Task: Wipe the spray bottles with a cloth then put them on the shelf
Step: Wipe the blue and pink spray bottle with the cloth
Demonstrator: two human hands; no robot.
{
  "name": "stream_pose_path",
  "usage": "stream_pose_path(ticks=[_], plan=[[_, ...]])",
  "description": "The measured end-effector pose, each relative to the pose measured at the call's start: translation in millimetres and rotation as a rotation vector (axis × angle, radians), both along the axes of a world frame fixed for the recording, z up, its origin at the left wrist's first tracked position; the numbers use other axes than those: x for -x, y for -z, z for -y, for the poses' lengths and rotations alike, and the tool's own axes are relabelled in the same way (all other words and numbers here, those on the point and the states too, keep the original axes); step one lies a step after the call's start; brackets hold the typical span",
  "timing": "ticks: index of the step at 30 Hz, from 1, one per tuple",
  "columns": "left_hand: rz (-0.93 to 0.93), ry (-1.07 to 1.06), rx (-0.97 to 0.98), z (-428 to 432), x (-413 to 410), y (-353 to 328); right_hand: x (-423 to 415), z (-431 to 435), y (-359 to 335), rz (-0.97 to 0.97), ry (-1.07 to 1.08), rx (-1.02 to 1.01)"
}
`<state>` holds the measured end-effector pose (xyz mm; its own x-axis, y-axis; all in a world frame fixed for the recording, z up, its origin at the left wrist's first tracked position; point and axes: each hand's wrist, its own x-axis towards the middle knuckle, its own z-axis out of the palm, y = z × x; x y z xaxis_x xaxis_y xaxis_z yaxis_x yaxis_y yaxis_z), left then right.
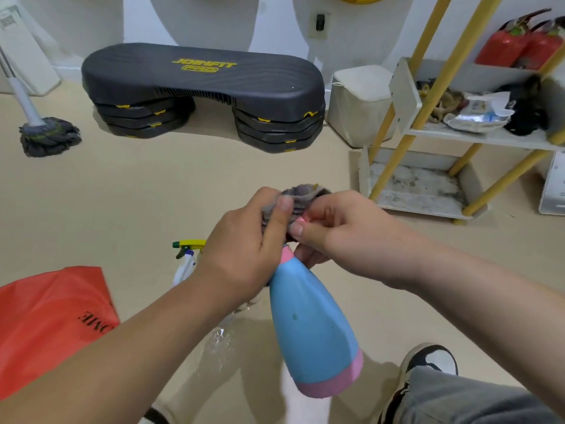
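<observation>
Step in hand, as I judge it: wiping. My left hand [244, 249] grips the cloth [301, 195], bunched round the top of the blue bottle [312, 325]. My right hand [339, 231] pinches the pink head, fingers curled under the neck. The bottle hangs mid-scene above the floor, base tilted near. A second bottle [185, 264] stands on the floor behind my left wrist. The next move calls for working the cloth down the body, then carrying the bottle to the shelf [458, 136], far right.

Under the cloth [301, 195] I lose the spray head of the blue bottle [315, 332]; the left forearm [137, 341] hides most of the second bottle [185, 264].
</observation>
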<state>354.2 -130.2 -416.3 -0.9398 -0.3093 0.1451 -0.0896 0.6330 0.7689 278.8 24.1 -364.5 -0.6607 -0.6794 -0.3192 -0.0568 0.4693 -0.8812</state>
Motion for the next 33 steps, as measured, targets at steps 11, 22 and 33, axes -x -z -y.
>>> stream_pose_path(ticks=[11,22,33], plan=[[-0.02,-0.422,-0.39,34,15,-18,20,-12,5,0.085,0.267,-0.055],[0.05,0.02,0.041,-45,-14,24,9,6,19,-0.028,0.354,0.032],[0.171,-0.279,-0.767,-31,1,17,16,3,15,0.079,0.488,0.198]])
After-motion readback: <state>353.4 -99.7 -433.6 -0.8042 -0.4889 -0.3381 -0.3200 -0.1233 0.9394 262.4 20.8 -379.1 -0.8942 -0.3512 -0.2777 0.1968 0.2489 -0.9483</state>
